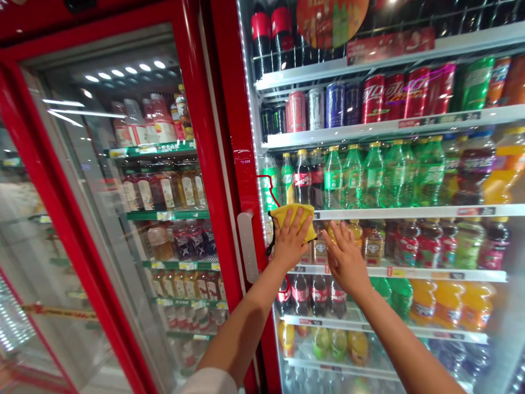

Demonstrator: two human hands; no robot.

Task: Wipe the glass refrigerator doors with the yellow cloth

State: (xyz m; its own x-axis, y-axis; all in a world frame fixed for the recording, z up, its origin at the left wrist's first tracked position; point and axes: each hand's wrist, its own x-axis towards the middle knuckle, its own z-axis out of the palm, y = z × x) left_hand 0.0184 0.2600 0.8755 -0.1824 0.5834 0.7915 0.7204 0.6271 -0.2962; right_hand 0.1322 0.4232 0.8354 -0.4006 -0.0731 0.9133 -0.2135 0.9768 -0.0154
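Observation:
My left hand (pixel 290 241) lies with fingers spread on a yellow cloth (pixel 309 214), which is pressed flat against the glass door of a lit drinks fridge. Dark edging shows along the cloth's border. To its right, my right hand (pixel 343 254) is raised to the same glass with its fingers apart and nothing in it. Behind the glass stand green bottles (pixel 373 169) and, one shelf up, red cans (pixel 394 96). A pale door handle (pixel 247 246) is just left of my left hand, on the red frame (pixel 241 158).
On the left stands a second red-framed fridge (pixel 205 137) with several shelves of bottles (pixel 191 241) behind glass. A round sign (pixel 332 19) hangs at the top of the right fridge. Orange bottles (pixel 449 303) stand low on the right.

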